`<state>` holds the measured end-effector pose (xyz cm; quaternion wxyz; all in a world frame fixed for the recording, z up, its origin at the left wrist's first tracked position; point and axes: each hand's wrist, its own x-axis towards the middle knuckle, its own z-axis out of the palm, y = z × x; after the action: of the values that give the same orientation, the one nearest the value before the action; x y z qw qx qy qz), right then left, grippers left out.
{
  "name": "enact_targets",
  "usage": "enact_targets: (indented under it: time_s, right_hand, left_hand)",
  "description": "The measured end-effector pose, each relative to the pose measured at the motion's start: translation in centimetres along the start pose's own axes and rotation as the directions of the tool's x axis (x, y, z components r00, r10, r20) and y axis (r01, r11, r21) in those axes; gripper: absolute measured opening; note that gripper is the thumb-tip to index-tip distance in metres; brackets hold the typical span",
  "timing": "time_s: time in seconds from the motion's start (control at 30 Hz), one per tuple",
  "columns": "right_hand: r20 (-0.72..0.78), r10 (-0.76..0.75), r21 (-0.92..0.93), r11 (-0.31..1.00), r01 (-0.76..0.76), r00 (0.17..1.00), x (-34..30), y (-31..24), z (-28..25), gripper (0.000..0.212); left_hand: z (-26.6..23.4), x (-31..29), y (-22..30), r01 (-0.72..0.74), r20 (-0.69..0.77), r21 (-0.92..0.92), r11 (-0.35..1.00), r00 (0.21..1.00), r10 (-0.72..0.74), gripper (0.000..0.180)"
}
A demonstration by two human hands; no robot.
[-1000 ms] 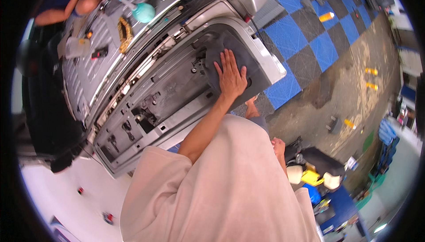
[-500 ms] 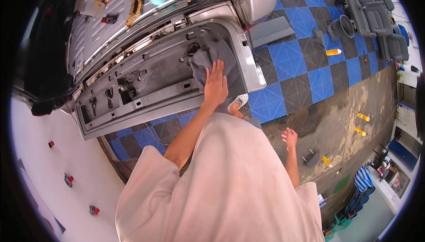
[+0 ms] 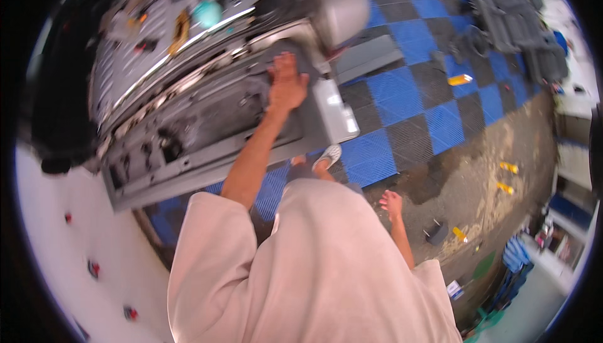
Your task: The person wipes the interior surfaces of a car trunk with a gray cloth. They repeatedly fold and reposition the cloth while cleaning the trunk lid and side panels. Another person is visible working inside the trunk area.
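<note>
Grey cloth (image 3: pixel 306 61), likely soft and light, best gathered edgewise, lies under flattened left fingers (image 3: pixel 284 64) at the tailgate's (image 3: pixel 316 128) right end!

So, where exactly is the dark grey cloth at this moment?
In the head view, the dark grey cloth is above the centre, under the person's left hand, on the inner side of the lowered tailgate, near its right end.

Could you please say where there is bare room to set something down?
The blue-and-black tiles between the tailgate and the topmost yellow bottle look bare, as does the concrete between those tiles and the paired yellow bottles. Crowded: the vehicle floor beyond, and the tailgate's right end, under the left hand and dark cloth.
</note>
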<state>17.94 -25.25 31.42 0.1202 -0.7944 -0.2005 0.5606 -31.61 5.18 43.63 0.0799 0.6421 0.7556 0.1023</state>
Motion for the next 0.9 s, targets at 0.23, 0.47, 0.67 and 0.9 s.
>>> enact_targets:
  time_s: [0.23,0.47,0.67,0.9]
  right_hand:
    - [-0.103,0.076,-0.032,0.996,-0.079,0.992,-1.2,5.6,-0.4,0.028]
    - [-0.013,0.15,-0.203,0.968,-0.15,0.989,1.2,8.5,1.7,0.028]
    - [-0.102,0.088,0.058,0.995,-0.082,0.991,0.1,5.2,2.9,0.03]
    - [-0.16,0.013,0.169,0.986,0.014,0.987,-1.3,2.9,0.2,0.036]
  left_hand:
    - [-1.7,-7.4,3.2,-0.141,-0.007,-0.13,0.981,0.99,0.142,0.068]
    - [-3.1,-16.8,7.2,-0.152,0.151,-0.064,0.986,0.976,0.16,0.079]
    - [-0.3,-6.6,5.4,-0.028,-0.032,0.007,1.0,0.999,0.028,0.081]
    - [1.4,2.7,2.2,0.117,-0.066,0.046,0.992,0.991,-0.114,0.079]
